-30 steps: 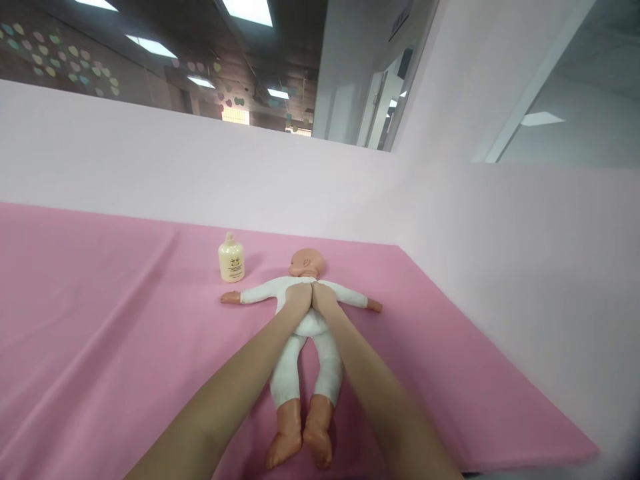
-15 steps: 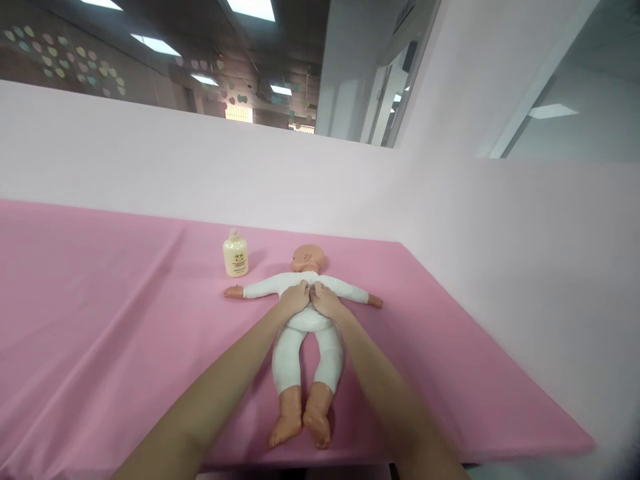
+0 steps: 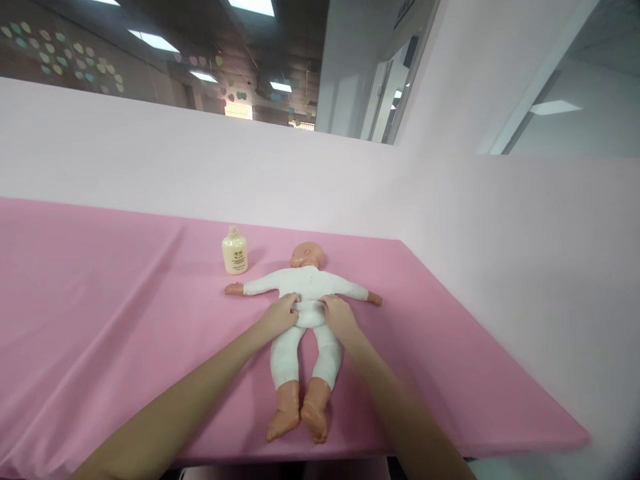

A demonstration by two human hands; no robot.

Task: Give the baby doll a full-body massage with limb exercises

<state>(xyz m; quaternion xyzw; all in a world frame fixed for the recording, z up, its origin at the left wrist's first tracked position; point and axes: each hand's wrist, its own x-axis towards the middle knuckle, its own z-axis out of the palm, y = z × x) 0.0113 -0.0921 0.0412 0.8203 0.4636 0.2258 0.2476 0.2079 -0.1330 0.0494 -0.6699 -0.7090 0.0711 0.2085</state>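
A baby doll (image 3: 313, 283) with a white cloth body lies stretched out on the pink cover (image 3: 150, 320), its head turned to the left. Its arms spread sideways, and its bare feet point toward me. My left hand (image 3: 281, 315) grips the left side of the doll's waist, thumb and curled fingers pressed to the cloth. On the opposite side, my right hand (image 3: 340, 317) is curled round the waist, its thumb largely hidden. A strip of white body shows between my hands. Beyond the doll's left-hand arm stands a cream pump bottle (image 3: 235, 253).
A pale wall (image 3: 200, 167) rises behind the padded surface and another (image 3: 525, 267) along its right. Windows (image 3: 200, 67) above the back wall show ceiling lights and heart-shaped stickers. The surface's front edge runs just below the doll's feet.
My hands were close together on the doll's upper middle. They have drawn apart and moved down toward me, to the two sides of its waist. The bottle has stayed put.
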